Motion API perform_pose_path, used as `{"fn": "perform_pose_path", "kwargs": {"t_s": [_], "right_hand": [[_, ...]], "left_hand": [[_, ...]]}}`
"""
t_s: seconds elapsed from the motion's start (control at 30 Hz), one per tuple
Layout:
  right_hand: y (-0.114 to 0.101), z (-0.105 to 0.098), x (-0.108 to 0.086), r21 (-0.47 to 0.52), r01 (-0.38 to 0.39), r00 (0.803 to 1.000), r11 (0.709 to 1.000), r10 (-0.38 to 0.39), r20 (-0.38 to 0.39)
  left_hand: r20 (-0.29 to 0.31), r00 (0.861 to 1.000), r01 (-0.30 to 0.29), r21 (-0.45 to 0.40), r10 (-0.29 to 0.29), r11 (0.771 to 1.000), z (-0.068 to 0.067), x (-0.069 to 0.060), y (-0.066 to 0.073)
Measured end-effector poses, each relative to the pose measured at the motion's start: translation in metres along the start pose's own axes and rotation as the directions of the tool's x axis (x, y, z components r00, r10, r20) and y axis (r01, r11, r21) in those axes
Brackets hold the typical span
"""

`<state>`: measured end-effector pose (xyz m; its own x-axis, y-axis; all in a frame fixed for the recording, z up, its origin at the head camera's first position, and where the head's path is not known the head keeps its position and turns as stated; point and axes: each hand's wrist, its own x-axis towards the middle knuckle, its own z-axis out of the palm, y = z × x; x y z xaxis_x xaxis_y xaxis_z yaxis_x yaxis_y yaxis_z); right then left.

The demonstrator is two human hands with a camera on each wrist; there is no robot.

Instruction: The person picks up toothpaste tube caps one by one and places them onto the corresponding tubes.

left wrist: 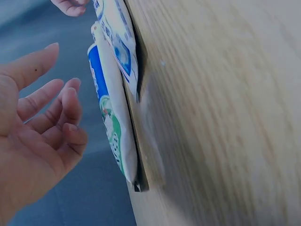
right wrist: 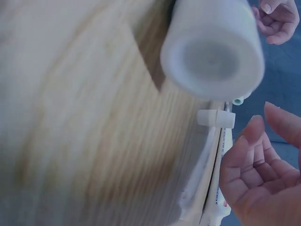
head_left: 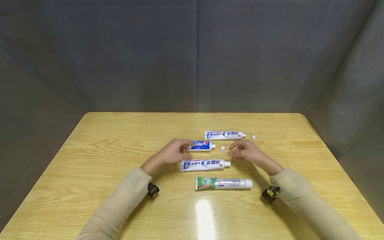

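Note:
A blue toothpaste tube (head_left: 202, 145) lies with its bare white nozzle to the right; my left hand (head_left: 177, 151) hovers over its left end, fingers loosely bent and holding nothing. In the left wrist view there is a gap between that hand (left wrist: 44, 117) and the tube (left wrist: 97, 70). My right hand (head_left: 246, 151) hangs with relaxed fingers, empty, right of a small loose white cap (head_left: 222, 148). Below the hands lies a capped white toothpaste tube (head_left: 202, 165). In the right wrist view, the right hand (right wrist: 263, 183) has thumb and fingers apart.
At the back lies an uncapped white toothpaste tube (head_left: 225, 135), with another loose cap (head_left: 254, 137) right of its nozzle. Nearest the front is a green and white toothpaste tube (head_left: 223, 183) with its wide cap on. The wooden table (head_left: 90, 166) meets a grey curtain behind.

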<state>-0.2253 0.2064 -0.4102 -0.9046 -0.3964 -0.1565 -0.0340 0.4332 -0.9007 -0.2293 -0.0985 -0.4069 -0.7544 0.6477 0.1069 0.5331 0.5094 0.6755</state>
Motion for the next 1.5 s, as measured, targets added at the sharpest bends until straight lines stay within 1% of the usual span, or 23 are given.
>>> {"fn": "perform_pose_path", "kwargs": {"t_s": [0.17, 0.27, 0.43, 0.53, 0.67, 0.73, 0.9, 1.03, 1.17, 1.27, 1.37, 1.5], "right_hand": [[0.001, 0.001, 0.008, 0.022, -0.001, 1.0, 1.0, 0.0, 0.015], [0.003, 0.001, 0.013, 0.028, 0.006, 1.0, 1.0, -0.007, 0.02], [0.004, 0.004, 0.02, 0.033, 0.008, 1.0, 0.999, -0.008, 0.018], [0.005, 0.008, 0.023, 0.03, -0.003, 1.0, 1.0, 0.002, 0.013], [0.006, 0.012, 0.025, 0.006, -0.015, 1.0, 1.0, 0.015, -0.005], [0.006, 0.013, 0.026, -0.016, -0.014, 1.0, 1.0, 0.014, -0.014], [0.005, 0.016, 0.027, -0.077, -0.009, 0.999, 0.997, 0.006, -0.037], [0.006, 0.018, 0.028, -0.096, -0.01, 0.999, 0.995, 0.005, -0.053], [0.006, 0.018, 0.028, -0.11, 0.013, 0.998, 0.994, -0.02, -0.066], [0.006, 0.018, 0.027, -0.131, 0.043, 0.996, 0.99, -0.053, -0.074], [0.006, 0.017, 0.026, -0.145, 0.058, 0.994, 0.988, -0.07, -0.083], [0.006, 0.015, 0.024, -0.127, 0.019, 0.993, 0.992, -0.033, -0.112]], "left_hand": [[-0.04, 0.999, 0.011, 0.001, -0.011, 1.0, -0.003, 0.0, -0.004], [-0.059, 0.998, 0.029, 0.007, -0.029, 1.0, -0.005, 0.0, -0.005], [-0.072, 0.995, 0.063, -0.014, -0.063, 0.998, -0.008, 0.001, -0.005], [-0.079, 0.995, 0.058, -0.026, -0.059, 0.998, -0.008, 0.0, -0.007], [-0.089, 0.995, 0.036, -0.019, -0.038, 0.999, -0.009, -0.001, -0.008], [-0.092, 0.995, 0.035, -0.02, -0.037, 0.999, -0.009, -0.001, -0.009], [-0.1, 0.994, 0.046, -0.037, -0.05, 0.998, -0.01, -0.002, -0.01], [-0.109, 0.992, 0.063, -0.036, -0.067, 0.997, -0.01, 0.0, -0.013], [-0.121, 0.99, 0.075, -0.041, -0.079, 0.996, -0.011, 0.001, -0.015], [-0.127, 0.988, 0.078, -0.042, -0.083, 0.996, -0.013, 0.004, -0.017], [-0.135, 0.987, 0.088, -0.022, -0.091, 0.996, -0.016, 0.006, -0.019], [-0.147, 0.984, 0.106, 0.005, -0.104, 0.994, -0.02, 0.01, -0.022]]}}
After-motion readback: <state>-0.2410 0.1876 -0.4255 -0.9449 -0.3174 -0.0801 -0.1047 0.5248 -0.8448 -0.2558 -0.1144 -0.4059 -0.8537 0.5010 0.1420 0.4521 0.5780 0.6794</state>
